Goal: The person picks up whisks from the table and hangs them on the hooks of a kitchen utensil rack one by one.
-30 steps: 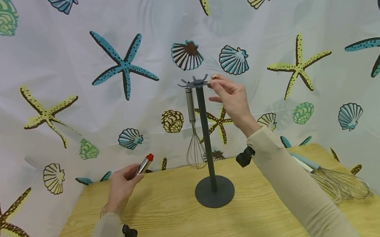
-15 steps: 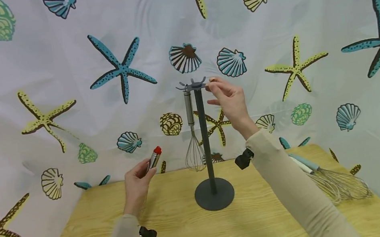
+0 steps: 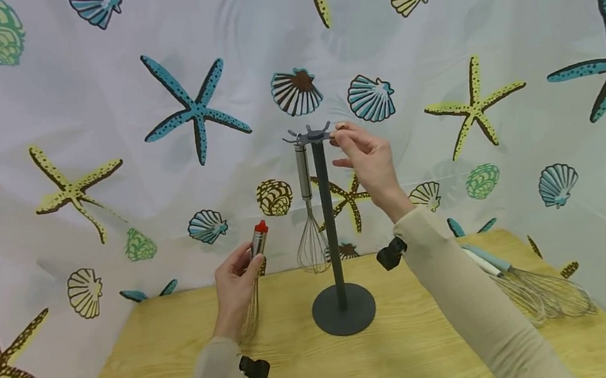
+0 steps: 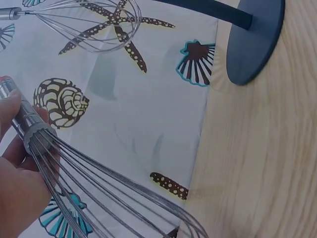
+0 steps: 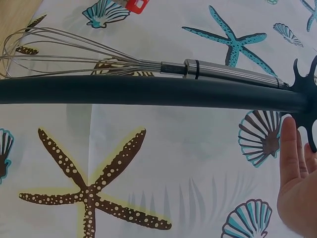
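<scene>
My left hand [image 3: 234, 292] grips a metal whisk [image 3: 259, 241] by its handle, the red end pointing up and the wires hanging below the hand. In the left wrist view its wire loops [image 4: 119, 183] spread toward the table. Thumb and forefinger of my right hand [image 3: 371, 169] pinch a hook at the top of a dark utensil stand [image 3: 331, 230]. Another metal whisk [image 3: 303, 173] hangs from a hook on the stand's left side, wires down. The right wrist view shows this hanging whisk [image 5: 228, 72] alongside the pole, with my right fingers [image 5: 290, 148] right at the hooks.
Two more whisks, one with a light blue handle [image 3: 489, 256] and one with a white handle [image 3: 482, 262], lie at the right of the wooden table [image 3: 306, 376]. A curtain [image 3: 88, 70] printed with shells and starfish surrounds the table's back and sides.
My left hand has moved right and slightly up, toward the stand, and its whisk has turned more upright. The right hand has stayed at the hook.
</scene>
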Motion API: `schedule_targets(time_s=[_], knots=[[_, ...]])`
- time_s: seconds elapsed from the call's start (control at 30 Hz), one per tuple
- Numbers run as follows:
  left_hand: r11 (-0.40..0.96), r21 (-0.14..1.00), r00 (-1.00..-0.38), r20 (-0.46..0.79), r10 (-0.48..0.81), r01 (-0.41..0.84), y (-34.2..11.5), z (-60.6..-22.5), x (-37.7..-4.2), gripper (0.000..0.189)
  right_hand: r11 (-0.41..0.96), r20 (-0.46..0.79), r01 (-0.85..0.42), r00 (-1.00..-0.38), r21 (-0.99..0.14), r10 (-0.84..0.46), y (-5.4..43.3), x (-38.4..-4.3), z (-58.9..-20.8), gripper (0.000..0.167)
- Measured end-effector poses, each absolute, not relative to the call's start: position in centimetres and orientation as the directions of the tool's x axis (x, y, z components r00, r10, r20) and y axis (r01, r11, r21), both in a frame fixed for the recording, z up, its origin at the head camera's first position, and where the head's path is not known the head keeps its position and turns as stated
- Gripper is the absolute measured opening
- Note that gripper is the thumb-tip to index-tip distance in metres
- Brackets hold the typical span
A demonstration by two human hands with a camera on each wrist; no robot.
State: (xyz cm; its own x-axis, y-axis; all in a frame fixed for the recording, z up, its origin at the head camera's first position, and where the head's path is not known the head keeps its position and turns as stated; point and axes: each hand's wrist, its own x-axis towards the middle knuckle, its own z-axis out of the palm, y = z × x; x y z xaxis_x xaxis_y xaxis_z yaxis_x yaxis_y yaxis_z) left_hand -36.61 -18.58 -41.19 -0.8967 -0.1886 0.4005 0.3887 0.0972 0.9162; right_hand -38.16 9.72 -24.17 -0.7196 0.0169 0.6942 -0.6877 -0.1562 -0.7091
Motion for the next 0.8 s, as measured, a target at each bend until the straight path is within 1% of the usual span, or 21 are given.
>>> schedule_targets(time_s=[0.13, 0.27, 0.47, 0.57, 0.8], knots=[[0.096, 0.901, -0.882, 0.433, -0.185, 0.422, -17.9, -40.3, -36.5, 0.039, -0.154, 0.695, -0.689, -0.719, -0.708, 0.020, 9.8, -38.1, -24.1, 0.034], [0.091, 0.894, -0.873, 0.449, -0.193, 0.440, -17.6, -40.3, -37.0, 0.040, -0.152, 0.693, -0.686, -0.721, -0.711, 0.017, 9.7, -38.0, -24.1, 0.034], [0.082, 0.917, -0.895, 0.398, -0.200, 0.390, -17.0, -38.8, -36.9, 0.046, -0.157, 0.694, -0.686, -0.720, -0.710, 0.012, 9.6, -38.1, -24.1, 0.035], [0.093, 0.916, -0.893, 0.402, -0.202, 0.391, -16.7, -37.8, -36.9, 0.046, -0.156, 0.695, -0.689, -0.719, -0.708, 0.019, 9.5, -38.1, -24.1, 0.034], [0.079, 0.874, -0.856, 0.485, -0.181, 0.479, -15.5, -35.2, -36.8, 0.043, -0.138, 0.704, -0.702, -0.709, -0.699, 0.045, 9.5, -38.0, -24.0, 0.034]])
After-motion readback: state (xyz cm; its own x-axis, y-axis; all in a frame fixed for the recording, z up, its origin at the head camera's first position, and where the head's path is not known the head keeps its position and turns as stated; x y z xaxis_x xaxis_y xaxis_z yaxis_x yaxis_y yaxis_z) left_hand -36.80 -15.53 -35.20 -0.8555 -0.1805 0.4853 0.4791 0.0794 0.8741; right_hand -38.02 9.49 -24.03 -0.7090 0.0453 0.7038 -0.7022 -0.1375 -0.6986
